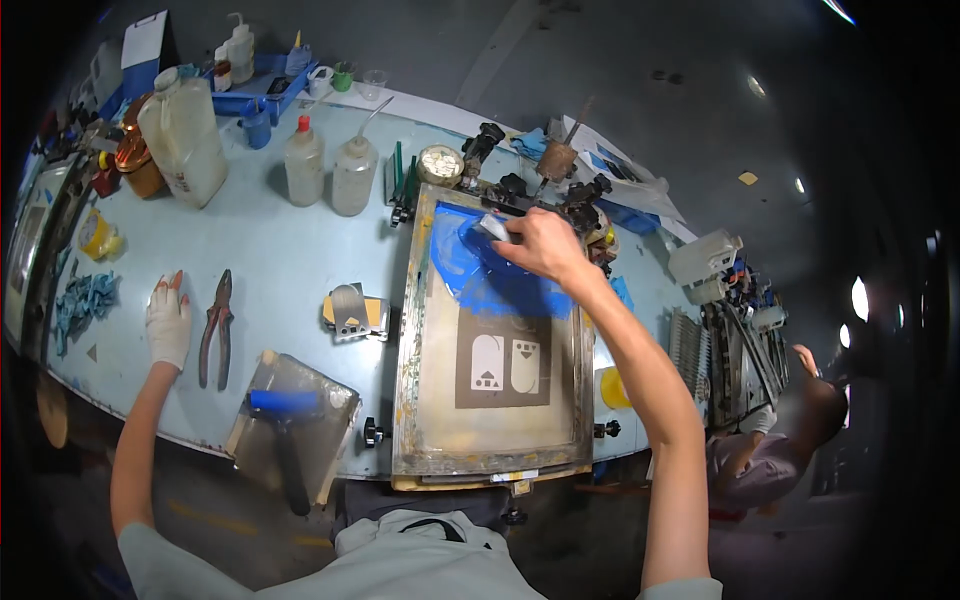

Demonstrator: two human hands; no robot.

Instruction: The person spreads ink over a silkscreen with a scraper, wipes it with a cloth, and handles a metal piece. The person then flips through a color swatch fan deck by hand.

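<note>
My right hand point(545, 243) is closed on a small whitish block or pad point(494, 227) over the blue-coated upper part of a framed screen point(430, 380). Two rounded pale shapes show in a dark rectangle point(503, 362) on the mesh. My left hand point(167, 325), in a whitish glove with bare fingertips, lies on the table with its fingers apart. Right beside it are pliers with dark handles point(216, 330). A blue-headed roller point(284, 402) rests on a grey board point(335, 400). Small metal plates point(352, 312) sit left of the frame.
Two squeeze bottles point(304, 165) point(354, 178), a big jug point(184, 140) and a blue tray point(255, 90) stand along the back. Clamps point(515, 190) edge the screen's far side. Crumpled blue gloves point(85, 300) lie at far left. Another person point(775, 450) is at the right.
</note>
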